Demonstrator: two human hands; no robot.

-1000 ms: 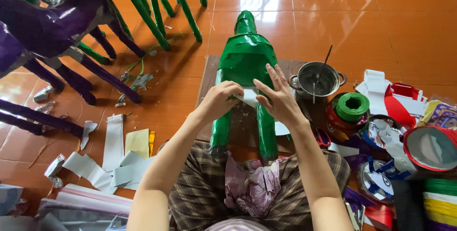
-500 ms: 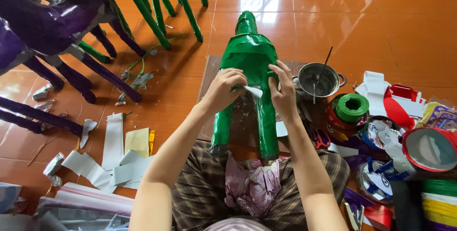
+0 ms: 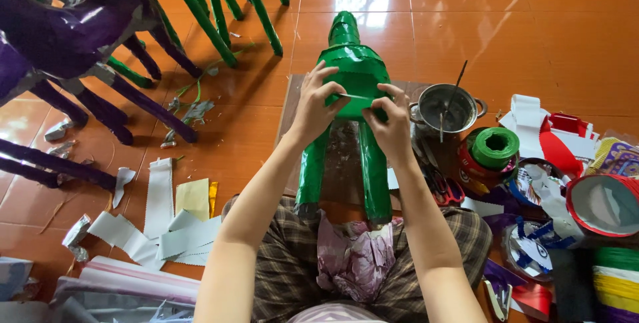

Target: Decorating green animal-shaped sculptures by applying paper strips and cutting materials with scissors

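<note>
The green paper horse (image 3: 356, 77) stands on its legs straight ahead of the person, its hind legs close to the knees and its neck pointing away over the orange floor (image 3: 532, 23). Across its back lies a thin strip (image 3: 356, 97) of green paper, pinched at both ends. The left hand (image 3: 318, 107) presses on the left flank, thumb and forefinger nipping the strip's left end, the other fingers spread over the body. The right hand (image 3: 391, 120) grips the right end in a closed pinch, knuckles curled.

To lay such a strip well, it seems best to keep it taut between the two pinches, seat one end first, then smooth along the curve with a thumb so no crease or bubble forms. The legs look slender, so the pressure should go into the body, not downward.

Just right of the horse sits a small metal pot (image 3: 447, 107) with a stick in it, probably glue, within easy reach of the right hand. Beyond it, a roll of green ribbon (image 3: 494, 147) and a heap of coloured scraps. Red-handled scissors (image 3: 442, 186) lie by the right forearm. On the near left lie white paper strips (image 3: 160, 223). At far left stand purple horses (image 3: 73, 27) and another green one, well apart.
</note>
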